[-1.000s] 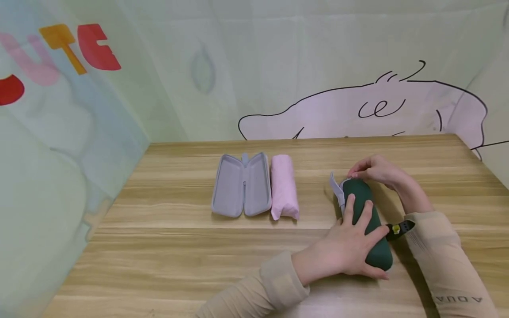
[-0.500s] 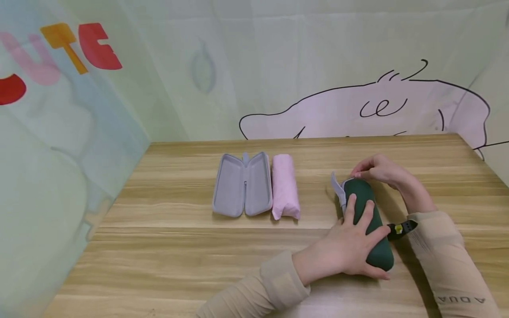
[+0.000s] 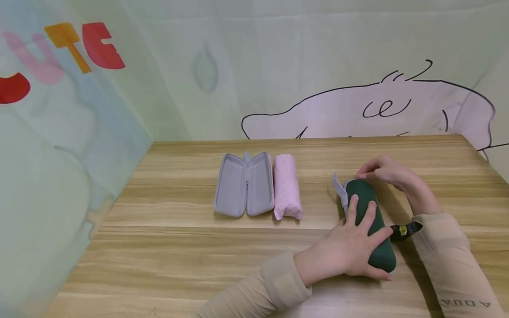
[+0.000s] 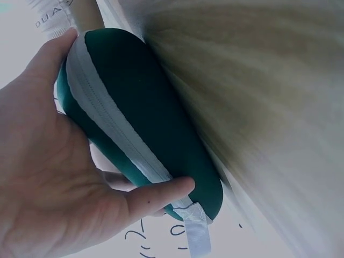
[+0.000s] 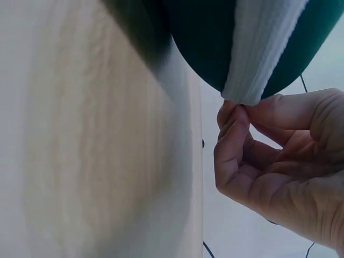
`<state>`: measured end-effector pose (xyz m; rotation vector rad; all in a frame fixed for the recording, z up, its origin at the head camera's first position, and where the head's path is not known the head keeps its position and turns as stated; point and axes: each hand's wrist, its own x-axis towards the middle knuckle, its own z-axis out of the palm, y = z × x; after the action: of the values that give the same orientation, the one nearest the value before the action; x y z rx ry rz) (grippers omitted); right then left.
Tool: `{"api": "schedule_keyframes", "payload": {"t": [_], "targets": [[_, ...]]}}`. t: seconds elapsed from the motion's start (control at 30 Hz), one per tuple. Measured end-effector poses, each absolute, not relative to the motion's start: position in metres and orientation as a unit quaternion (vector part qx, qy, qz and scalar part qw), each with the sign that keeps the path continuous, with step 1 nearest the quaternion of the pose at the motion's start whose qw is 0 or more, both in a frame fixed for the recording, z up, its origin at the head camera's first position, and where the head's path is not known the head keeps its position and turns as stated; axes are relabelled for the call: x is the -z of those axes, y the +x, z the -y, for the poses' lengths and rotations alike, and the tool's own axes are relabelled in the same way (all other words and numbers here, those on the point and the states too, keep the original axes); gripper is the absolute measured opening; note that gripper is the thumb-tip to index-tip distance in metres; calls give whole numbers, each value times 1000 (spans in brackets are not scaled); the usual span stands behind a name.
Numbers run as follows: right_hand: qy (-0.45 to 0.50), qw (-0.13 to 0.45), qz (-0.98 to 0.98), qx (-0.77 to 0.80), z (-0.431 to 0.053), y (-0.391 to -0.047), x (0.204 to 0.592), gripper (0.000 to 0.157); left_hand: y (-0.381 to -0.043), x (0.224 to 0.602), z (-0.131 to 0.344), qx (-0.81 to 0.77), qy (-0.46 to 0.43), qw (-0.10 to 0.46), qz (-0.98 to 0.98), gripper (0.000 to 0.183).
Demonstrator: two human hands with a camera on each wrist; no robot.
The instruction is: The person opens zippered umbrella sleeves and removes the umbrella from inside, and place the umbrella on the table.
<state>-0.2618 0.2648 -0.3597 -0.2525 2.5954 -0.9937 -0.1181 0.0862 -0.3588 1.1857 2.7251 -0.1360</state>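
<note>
A dark green zip case (image 3: 359, 198) with a grey zip band (image 4: 115, 118) and a grey strap (image 3: 339, 190) stands on its long side on the table. My left hand (image 3: 350, 247) grips it, fingers spread over the upper side; in the left wrist view the thumb (image 4: 161, 193) lies across the zip band near the strap. At the case's far end my right hand (image 3: 387, 170) pinches the end of the zip with thumb and forefinger. The right wrist view shows those fingertips (image 5: 234, 121) right at the band; the zip pull is hidden between them.
An open grey hard case (image 3: 230, 187) lies left of centre on the wooden table (image 3: 167, 256). Beside it, almost touching, is a pink soft bundle (image 3: 286, 185). A printed cloth backdrop (image 3: 191, 53) rises behind the table and along its left side.
My right fingertips have crept slightly right at the far end of the case. The left hand keeps its grip; the whole view has shifted a little.
</note>
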Motion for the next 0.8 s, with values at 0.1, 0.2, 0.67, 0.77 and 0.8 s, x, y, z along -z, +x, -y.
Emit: {"api": "schedule_keyframes", "payload": {"t": [0.1, 0.2, 0.67, 0.77, 0.8], "targets": [[-87, 176, -916, 350, -266, -262, 360, 23, -118, 359, -87, 50, 395, 84, -913, 83], [-84, 180, -915, 352, -267, -262, 360, 23, -118, 359, -87, 52, 390, 87, -915, 83], [-78, 179, -921, 337, -279, -255, 360, 22, -117, 360, -91, 56, 391, 84, -915, 83], [-84, 175, -924, 331, -281, -254, 362, 21, -117, 360, -90, 52, 390, 83, -916, 82], [-86, 171, -926, 326, -281, -253, 362, 21, -117, 360, -89, 50, 390, 83, -916, 82]]}}
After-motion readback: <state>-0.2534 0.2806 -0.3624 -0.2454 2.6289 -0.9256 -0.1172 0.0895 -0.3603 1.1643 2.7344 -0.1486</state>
